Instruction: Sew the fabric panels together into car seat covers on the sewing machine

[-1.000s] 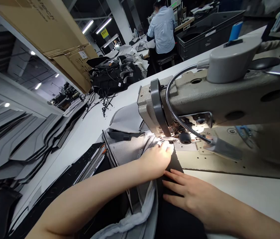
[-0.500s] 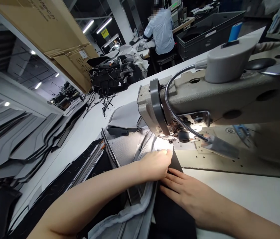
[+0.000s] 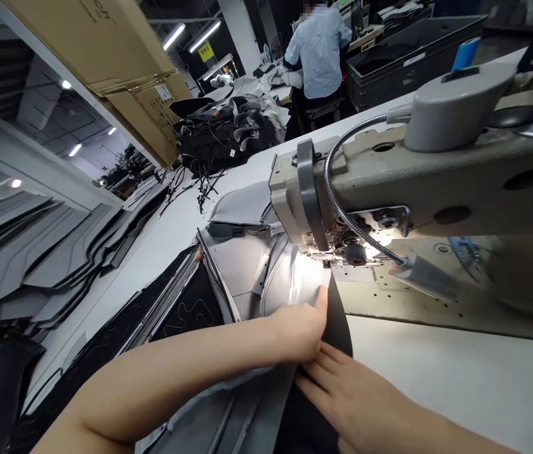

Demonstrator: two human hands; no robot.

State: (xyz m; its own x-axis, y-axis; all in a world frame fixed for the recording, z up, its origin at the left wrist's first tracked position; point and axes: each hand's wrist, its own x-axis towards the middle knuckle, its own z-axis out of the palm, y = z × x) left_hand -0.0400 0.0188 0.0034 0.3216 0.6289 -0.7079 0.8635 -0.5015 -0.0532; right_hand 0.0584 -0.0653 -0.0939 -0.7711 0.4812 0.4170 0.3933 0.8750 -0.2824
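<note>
A grey mesh fabric piece [image 3: 242, 258], with seams and black edging, lies layered over a black panel [image 3: 337, 315] under the sewing machine [image 3: 389, 189]. Lamp light falls on the fabric by the presser foot [image 3: 327, 261]. My left hand [image 3: 301, 325] is closed on the fabric edge just short of the foot, index finger stretched toward it and the other fingers curled, partly hidden. Close behind it, my right hand [image 3: 337, 391] lies with fingers extended over the black panel, fingertips partly under the left hand.
Stacked grey panels [image 3: 72, 252] lie along the left. Behind the machine are a pile of black and grey pieces [image 3: 228, 132] and a cardboard box [image 3: 119, 75]. A person in a light blue shirt [image 3: 318, 53] sits farther back beside a dark crate [image 3: 389, 75].
My left hand has shifted down, away from the foot, and its index finger is now stretched out. My right hand has also moved lower. The black panel's edge now looks curved.
</note>
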